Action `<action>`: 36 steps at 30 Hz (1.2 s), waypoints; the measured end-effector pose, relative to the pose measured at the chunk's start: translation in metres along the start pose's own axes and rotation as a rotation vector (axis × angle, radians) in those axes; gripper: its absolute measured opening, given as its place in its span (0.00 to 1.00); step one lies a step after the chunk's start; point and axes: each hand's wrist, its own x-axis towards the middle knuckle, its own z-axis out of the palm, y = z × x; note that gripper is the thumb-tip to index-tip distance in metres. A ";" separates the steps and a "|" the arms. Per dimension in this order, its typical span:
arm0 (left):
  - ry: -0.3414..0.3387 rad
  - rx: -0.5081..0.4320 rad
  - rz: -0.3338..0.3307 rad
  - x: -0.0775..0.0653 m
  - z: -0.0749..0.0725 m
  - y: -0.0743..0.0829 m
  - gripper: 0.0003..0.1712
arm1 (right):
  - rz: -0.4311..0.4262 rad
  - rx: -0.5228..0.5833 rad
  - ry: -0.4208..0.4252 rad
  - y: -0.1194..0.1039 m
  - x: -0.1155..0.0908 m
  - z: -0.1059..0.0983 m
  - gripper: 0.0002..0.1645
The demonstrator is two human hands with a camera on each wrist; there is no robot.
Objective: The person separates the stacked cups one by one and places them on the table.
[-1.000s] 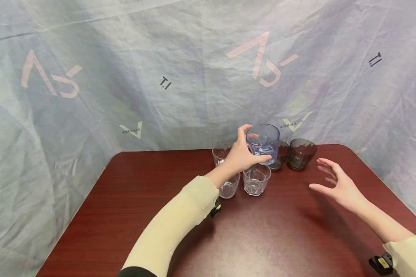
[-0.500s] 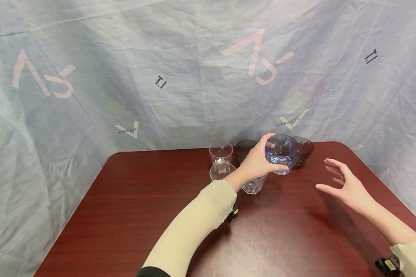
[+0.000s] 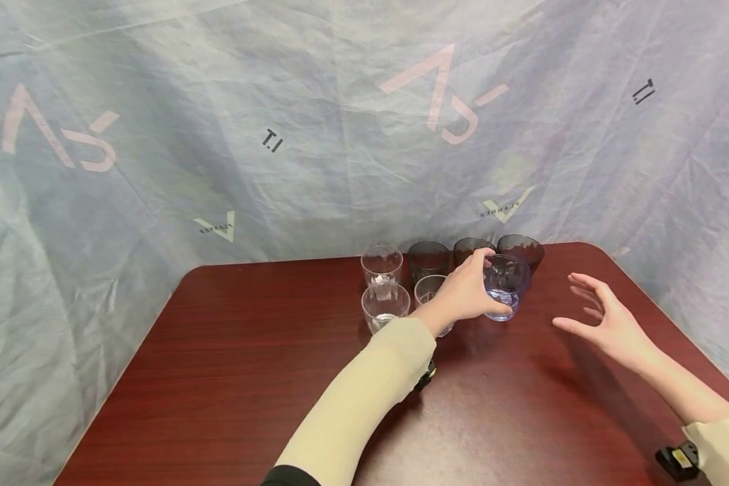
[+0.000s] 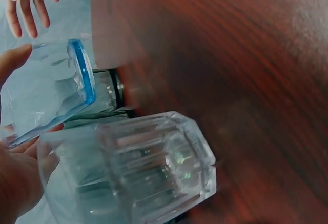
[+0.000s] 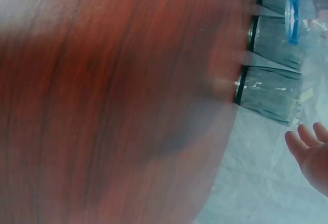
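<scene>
A blue-tinted drinking glass (image 3: 505,275) is held upright by my left hand (image 3: 464,289), thumb on the near side and fingers behind. Seen from the left wrist, the base of this blue glass (image 4: 82,75) is off the table, and a clear glass (image 4: 148,167) stands close beside the hand. My right hand (image 3: 610,332) hovers above the table to the right, fingers spread and slightly bent, holding nothing. Dark grey glasses, one at the right end (image 3: 525,248) and one in the middle (image 3: 470,248), stand behind the blue glass.
Another dark glass (image 3: 428,262) stands in the back row beside a clear glass (image 3: 381,266). In front are two clear glasses, one at left (image 3: 384,304) and one partly behind my left forearm (image 3: 426,289). A grey cloth (image 3: 316,202) hangs behind the brown table (image 3: 237,364).
My left hand has carried the blue glass rightward and lower, from above the clear glasses to in front of the right-hand dark ones. The right hand moved slightly right and stays spread.
</scene>
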 end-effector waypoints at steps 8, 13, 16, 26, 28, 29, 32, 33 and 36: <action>-0.020 0.232 -0.062 0.005 0.012 0.001 0.63 | 0.013 -0.012 -0.033 0.005 -0.011 -0.007 0.53; -0.044 0.331 -0.073 0.006 0.016 0.001 0.63 | 0.038 -0.072 -0.049 0.013 -0.021 -0.016 0.55; -0.071 0.353 -0.073 0.007 0.018 0.000 0.63 | 0.077 -0.101 -0.034 0.016 -0.027 -0.022 0.56; -0.159 0.410 -0.100 0.009 0.019 0.002 0.64 | 0.118 -0.141 -0.027 0.017 -0.034 -0.031 0.56; -0.161 0.428 -0.105 0.009 0.019 0.002 0.64 | 0.120 -0.146 -0.024 0.017 -0.034 -0.031 0.56; -0.162 0.435 -0.108 0.009 0.020 0.003 0.64 | 0.122 -0.148 -0.024 0.017 -0.034 -0.032 0.56; -0.163 0.459 -0.118 0.009 0.021 0.003 0.65 | 0.119 -0.143 -0.023 0.015 -0.034 -0.032 0.56; -0.162 0.464 -0.120 0.009 0.022 0.003 0.65 | 0.117 -0.138 -0.021 0.014 -0.034 -0.032 0.56; -0.149 0.465 -0.113 0.008 0.021 0.003 0.64 | 0.098 -0.117 -0.014 0.008 -0.029 -0.031 0.56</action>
